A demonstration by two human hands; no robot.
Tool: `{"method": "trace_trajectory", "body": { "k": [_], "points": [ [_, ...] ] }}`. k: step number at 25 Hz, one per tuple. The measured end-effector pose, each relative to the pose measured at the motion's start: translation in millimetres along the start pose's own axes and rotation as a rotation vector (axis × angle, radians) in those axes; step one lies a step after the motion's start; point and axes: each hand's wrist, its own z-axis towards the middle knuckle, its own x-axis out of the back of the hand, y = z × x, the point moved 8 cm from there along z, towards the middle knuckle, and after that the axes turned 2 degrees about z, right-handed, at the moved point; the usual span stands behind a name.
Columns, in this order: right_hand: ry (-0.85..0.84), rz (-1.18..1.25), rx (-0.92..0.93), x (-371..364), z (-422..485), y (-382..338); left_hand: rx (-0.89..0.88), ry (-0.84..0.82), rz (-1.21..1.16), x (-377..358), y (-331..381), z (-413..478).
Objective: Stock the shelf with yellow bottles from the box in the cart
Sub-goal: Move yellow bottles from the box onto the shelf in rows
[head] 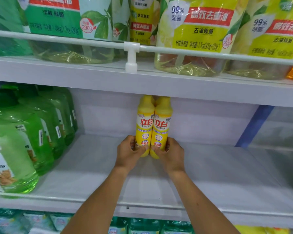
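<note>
Two yellow bottles stand upright and side by side, touching, deep on the white middle shelf. My left hand grips the base of the left yellow bottle. The right yellow bottle has my right hand curled round its base. Their caps are partly hidden under the shelf above. The box and the cart are out of view.
Rows of green bottles fill the left of the same shelf. Refill pouches, green and yellow, stand on the upper shelf behind a white rail. A blue strip marks the right side. More products sit on the shelf below.
</note>
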Motion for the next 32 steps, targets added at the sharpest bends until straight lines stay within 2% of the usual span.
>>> {"method": "trace_trajectory", "body": {
  "k": [15, 20, 24, 27, 29, 32],
  "points": [
    [-0.009, 0.005, -0.007, -4.0, 1.8, 5.7, 0.02, 0.028, -0.002, -3.7, -7.4, -0.9],
    [-0.066, -0.017, -0.027, -1.9, 2.1, -3.7, 0.047, 0.006, 0.09, -2.1, -4.1, -0.2],
    [-0.154, -0.134, 0.02, 6.2, -0.2, -26.1, 0.082, -0.081, 0.331, 3.2, 20.7, 0.9],
    [-0.22, -0.322, 0.056, 16.7, -3.1, -37.6, 0.127, -0.188, 0.781, 11.6, 40.0, -7.9],
    [-0.267, -0.477, 0.087, 26.0, -8.7, -46.1, 0.061, -0.242, 1.077, 17.8, 56.8, -21.1],
    [-0.351, -0.687, 0.138, 38.1, -22.7, -59.2, -0.064, -0.308, 1.247, 21.9, 78.7, -45.0]
  ]
}}
